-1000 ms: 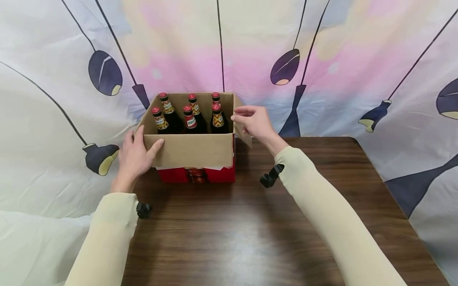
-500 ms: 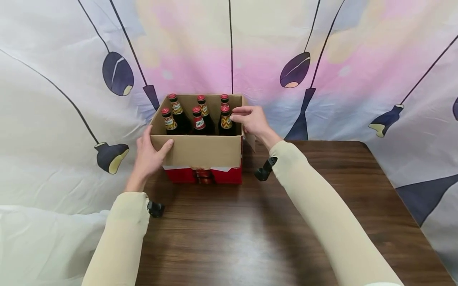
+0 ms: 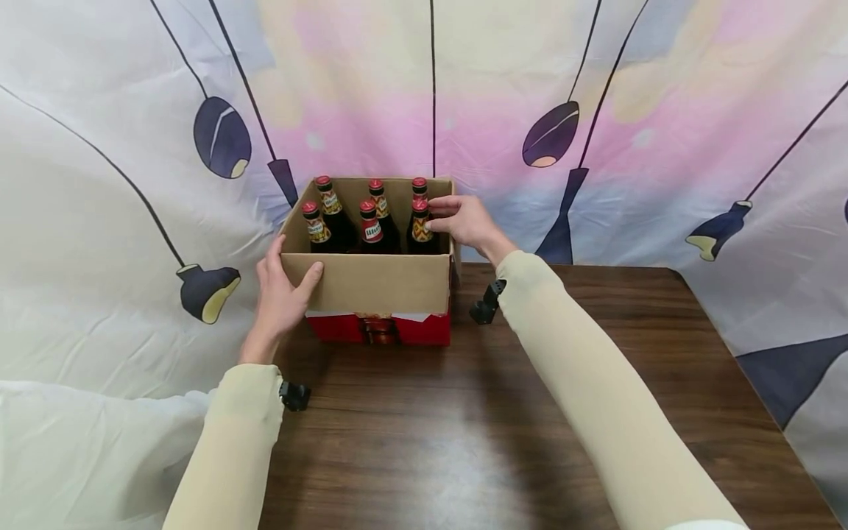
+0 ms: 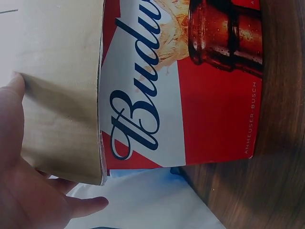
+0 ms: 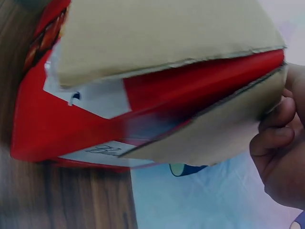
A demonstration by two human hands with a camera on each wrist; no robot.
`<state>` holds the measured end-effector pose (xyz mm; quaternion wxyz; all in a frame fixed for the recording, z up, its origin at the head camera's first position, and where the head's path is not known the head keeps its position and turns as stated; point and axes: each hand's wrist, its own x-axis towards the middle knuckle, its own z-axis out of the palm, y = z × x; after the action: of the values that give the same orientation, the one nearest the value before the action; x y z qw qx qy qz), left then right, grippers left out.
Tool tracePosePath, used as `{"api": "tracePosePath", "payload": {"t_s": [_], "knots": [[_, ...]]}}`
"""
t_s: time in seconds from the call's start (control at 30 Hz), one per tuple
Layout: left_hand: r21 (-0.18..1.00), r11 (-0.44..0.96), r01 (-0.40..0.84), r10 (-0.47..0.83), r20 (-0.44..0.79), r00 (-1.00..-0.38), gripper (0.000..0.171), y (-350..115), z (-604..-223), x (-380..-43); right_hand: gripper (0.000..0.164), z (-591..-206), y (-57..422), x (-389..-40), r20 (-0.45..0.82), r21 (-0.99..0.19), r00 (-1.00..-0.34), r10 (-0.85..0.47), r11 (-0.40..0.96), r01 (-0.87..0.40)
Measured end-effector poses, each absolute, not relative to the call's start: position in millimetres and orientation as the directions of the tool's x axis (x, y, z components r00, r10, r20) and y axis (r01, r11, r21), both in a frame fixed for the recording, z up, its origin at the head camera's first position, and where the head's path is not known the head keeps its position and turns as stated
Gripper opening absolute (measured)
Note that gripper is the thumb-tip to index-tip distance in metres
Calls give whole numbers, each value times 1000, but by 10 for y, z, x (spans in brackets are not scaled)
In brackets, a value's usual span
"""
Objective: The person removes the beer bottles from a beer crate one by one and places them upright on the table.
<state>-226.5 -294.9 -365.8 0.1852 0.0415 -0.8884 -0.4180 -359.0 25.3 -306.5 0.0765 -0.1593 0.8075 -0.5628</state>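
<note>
A cardboard beer box point(image 3: 371, 283) stands uncovered on the table, with several dark bottles point(image 3: 372, 232) with red caps upright inside. My left hand point(image 3: 278, 298) grips the box's front left corner, the thumb on the front flap point(image 4: 62, 90) and the fingers round the left side. My right hand point(image 3: 467, 219) is over the box's right edge. Its thumb and index finger reach apart toward the neck of the front right bottle point(image 3: 420, 230); whether they touch it is unclear. In the right wrist view its lower fingers point(image 5: 276, 136) bend beside the right flap point(image 5: 224, 133).
The brown wooden table point(image 3: 411, 442) extends in front of the box and to its right. A white cloth with printed lamp shapes point(image 3: 371, 73) hangs close behind the box. White fabric point(image 3: 99, 442) lies along the left side.
My right hand has shifted left relative to the box, its fingertips closer to the front right bottle. The right flap now hangs nearer the box's side. My left hand keeps the corner; the view has shifted.
</note>
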Motion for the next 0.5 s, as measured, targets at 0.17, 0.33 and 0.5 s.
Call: {"api": "tracePosePath", "payload": {"t_s": [0.17,0.33,0.5], "knots": [[770,631,99,-246,319,-915,79,-2917,-3678,-2292,54,-2948,287,-3664,-38,-895,-915,-402,422,-149],[776,626,79,-261,303,-916,75,-2883,-3744,-2281,59,-2923,306,-3699,-153,-853,-887,-436,511,-103],[793,602,89,-269,307,-913,73,-2896,-3741,-2282,52,-2921,272,-3702,-117,-853,-888,-444,504,-140]]}}
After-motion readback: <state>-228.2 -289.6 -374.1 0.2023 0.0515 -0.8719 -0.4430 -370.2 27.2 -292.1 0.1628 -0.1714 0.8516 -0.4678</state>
